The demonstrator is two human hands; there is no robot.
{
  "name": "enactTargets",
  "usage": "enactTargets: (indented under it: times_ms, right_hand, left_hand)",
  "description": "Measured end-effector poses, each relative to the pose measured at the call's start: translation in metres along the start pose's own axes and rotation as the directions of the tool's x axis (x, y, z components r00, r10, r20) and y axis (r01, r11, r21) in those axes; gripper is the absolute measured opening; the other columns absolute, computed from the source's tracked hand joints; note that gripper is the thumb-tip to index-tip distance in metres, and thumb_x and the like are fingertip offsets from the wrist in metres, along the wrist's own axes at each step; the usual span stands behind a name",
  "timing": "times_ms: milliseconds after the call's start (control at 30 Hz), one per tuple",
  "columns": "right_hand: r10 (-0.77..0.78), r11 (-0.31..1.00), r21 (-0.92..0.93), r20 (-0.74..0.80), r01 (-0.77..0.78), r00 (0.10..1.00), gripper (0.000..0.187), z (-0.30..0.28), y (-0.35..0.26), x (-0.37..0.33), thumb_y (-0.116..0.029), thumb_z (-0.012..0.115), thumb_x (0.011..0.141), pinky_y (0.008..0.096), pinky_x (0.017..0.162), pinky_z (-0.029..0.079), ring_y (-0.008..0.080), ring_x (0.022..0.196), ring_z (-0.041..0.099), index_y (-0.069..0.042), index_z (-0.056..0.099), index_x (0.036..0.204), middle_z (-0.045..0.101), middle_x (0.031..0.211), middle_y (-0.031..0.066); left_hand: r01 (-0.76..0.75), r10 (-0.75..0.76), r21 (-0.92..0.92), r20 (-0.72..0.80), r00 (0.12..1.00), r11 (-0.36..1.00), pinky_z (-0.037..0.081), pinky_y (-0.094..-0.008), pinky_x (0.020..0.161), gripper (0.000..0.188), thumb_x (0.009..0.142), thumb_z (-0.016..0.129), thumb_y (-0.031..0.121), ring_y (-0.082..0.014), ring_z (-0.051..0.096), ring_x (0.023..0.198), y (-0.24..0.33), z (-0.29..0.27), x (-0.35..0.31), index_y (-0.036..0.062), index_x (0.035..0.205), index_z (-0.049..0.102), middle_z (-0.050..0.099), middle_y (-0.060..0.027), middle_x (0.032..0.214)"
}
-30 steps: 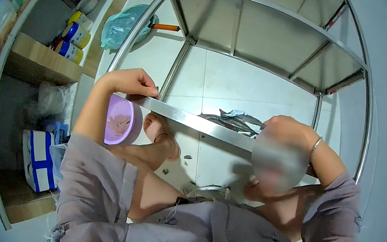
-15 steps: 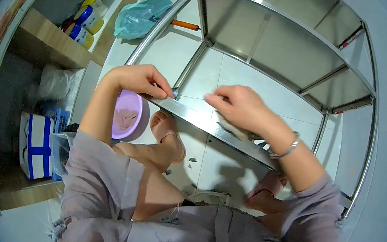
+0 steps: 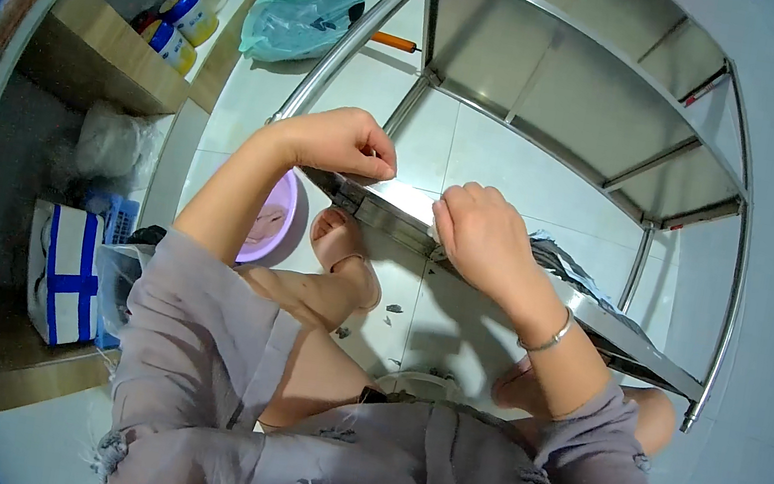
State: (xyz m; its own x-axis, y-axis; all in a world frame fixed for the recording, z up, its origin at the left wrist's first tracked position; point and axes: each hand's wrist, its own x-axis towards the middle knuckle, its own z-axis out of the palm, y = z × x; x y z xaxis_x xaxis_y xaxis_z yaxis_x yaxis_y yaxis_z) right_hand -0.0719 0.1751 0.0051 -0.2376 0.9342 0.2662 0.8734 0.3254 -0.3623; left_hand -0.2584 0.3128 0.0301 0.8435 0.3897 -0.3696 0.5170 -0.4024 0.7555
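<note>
Nearest to me, grey sleeves ran up from the lower edge to both forearms. My right hand, a bracelet at its wrist, lay curled on the near shelf of the steel rack, fingers bent down over the front edge; I could not tell whether they pinched anything. My left hand sat just beside it, fingertips pressed together on the shelf's left end (the thumb was tucked under). Crumpled film lay on the shelf beyond the right hand. Below, a purple basin stood on the tiled floor by a bare foot. Farther off lay a green bag, with bottles on the wooden shelf.
</note>
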Motion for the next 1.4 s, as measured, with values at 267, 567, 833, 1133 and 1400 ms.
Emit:
enactTargets:
  times_ms: [267,567,833,1133,1400]
  right_hand:
    - [0.146,0.893,0.402,0.168,-0.203,0.975,0.020,0.017,0.008,0.028,-0.019,0.052,0.078,0.0306,0.059,0.044,0.0221,0.062,0.054,-0.001,0.060,0.080,0.058,0.075,0.0123]
    - [0.200,0.859,0.434,0.204,-0.272,0.958,0.023,0.017,0.007,0.028,-0.025,0.050,0.076,0.0372,0.068,0.045,0.0319,0.077,0.056,-0.005,0.062,0.079,0.059,0.084,0.0152]
    - [0.178,0.850,0.465,0.187,-0.247,0.966,0.024,0.020,0.010,0.028,-0.026,0.051,0.076,0.0376,0.067,0.044,0.0331,0.074,0.056,-0.005,0.062,0.079,0.059,0.080,0.0162]
    - [0.159,0.851,0.472,0.186,-0.230,0.970,0.025,0.021,0.012,0.029,-0.027,0.052,0.075,0.0377,0.067,0.044,0.0322,0.073,0.056,-0.005,0.062,0.079,0.059,0.077,0.0172]
    - [0.490,0.365,0.877,0.103,-0.311,0.866,0.030,0.018,0.012,0.041,-0.034,0.055,0.076,0.0319,0.066,0.044,0.0178,0.071,0.057,-0.006,0.056,0.085,0.058,0.071,0.0130]
  left_hand:
    - [-0.209,0.285,0.478,-0.091,0.954,0.853,0.042,-0.0352,0.055,0.008,0.074,0.056,0.012,-0.0281,0.055,0.061,0.008,0.011,0.000,0.0053,0.076,0.059,0.058,-0.0112,0.068]
    - [-0.170,0.215,0.297,-0.125,0.969,0.939,0.041,-0.0297,0.056,0.008,0.076,0.055,0.012,-0.0211,0.052,0.058,-0.005,0.006,0.007,0.0047,0.076,0.058,0.056,-0.0108,0.065]
    - [-0.230,0.259,0.350,-0.038,0.965,0.908,0.043,-0.0305,0.056,0.013,0.072,0.060,0.017,-0.0231,0.056,0.058,0.014,-0.001,-0.001,0.0045,0.078,0.062,0.058,-0.0134,0.066]
    - [-0.148,0.265,0.688,-0.066,0.962,0.710,0.042,-0.0396,0.055,0.008,0.071,0.055,0.014,-0.0327,0.055,0.063,0.022,0.015,0.002,0.0064,0.068,0.055,0.057,-0.0122,0.064]
    - [-0.288,0.339,0.278,-0.156,0.928,0.916,0.043,-0.0356,0.056,0.010,0.070,0.061,0.012,-0.0318,0.055,0.064,-0.004,0.006,0.003,0.0062,0.079,0.061,0.059,-0.0124,0.071]
